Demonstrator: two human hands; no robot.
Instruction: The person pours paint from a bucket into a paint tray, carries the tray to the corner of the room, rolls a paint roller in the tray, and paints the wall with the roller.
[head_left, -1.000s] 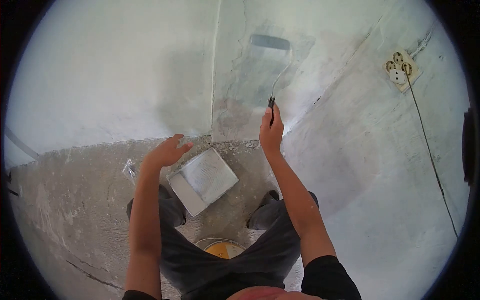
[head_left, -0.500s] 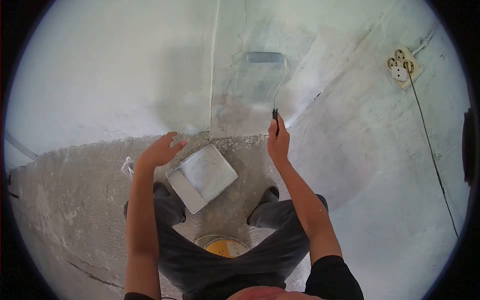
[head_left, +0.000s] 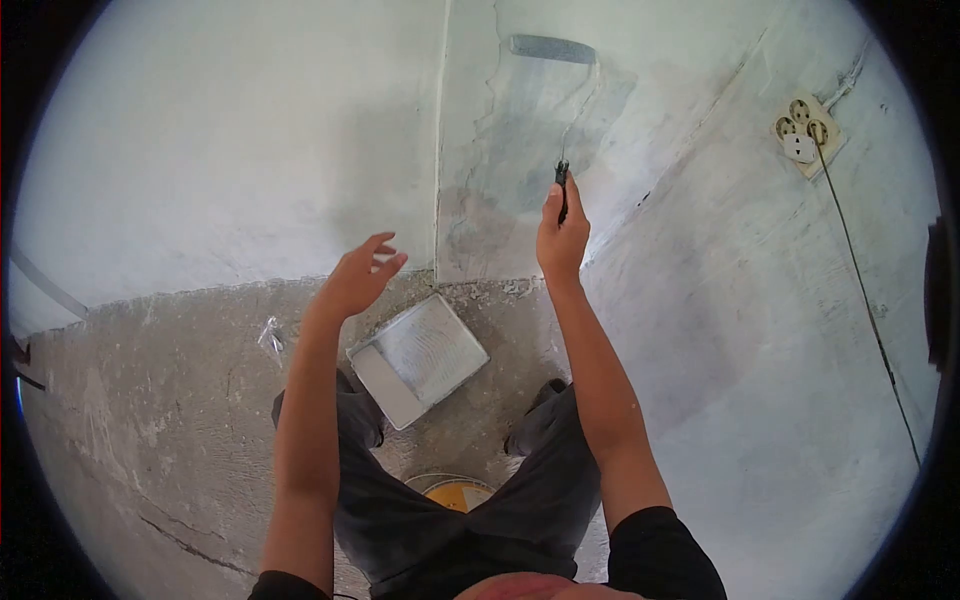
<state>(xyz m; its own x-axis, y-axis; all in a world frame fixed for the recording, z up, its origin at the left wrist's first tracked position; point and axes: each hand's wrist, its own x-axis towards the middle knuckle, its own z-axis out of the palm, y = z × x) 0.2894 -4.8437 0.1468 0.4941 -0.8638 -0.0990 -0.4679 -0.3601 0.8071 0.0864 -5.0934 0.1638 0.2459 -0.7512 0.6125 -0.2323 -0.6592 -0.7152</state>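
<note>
My right hand (head_left: 564, 235) is wrapped round the black handle of a paint roller (head_left: 552, 49). The roller's sleeve lies against the pale wall (head_left: 520, 170), high in the view, over a damp-looking grey patch. Nothing is in my left hand (head_left: 365, 275), which hovers near the foot of the wall with its fingers apart. Below and between my hands a white paint tray (head_left: 440, 345) rests at an angle on the floor, its ridged slope and lower well coated with pale paint.
A yellow bucket (head_left: 458, 496) stands between my legs. On the right wall a socket block (head_left: 808, 135) has a plug in it, and a dark cable (head_left: 860, 290) runs down from there. Crumpled clear plastic (head_left: 271, 338) lies on the concrete floor (head_left: 180, 400) at left.
The roller has gone up the wall with my right hand, slightly rightward. My left hand has risen and shifted right, still without anything in it.
</note>
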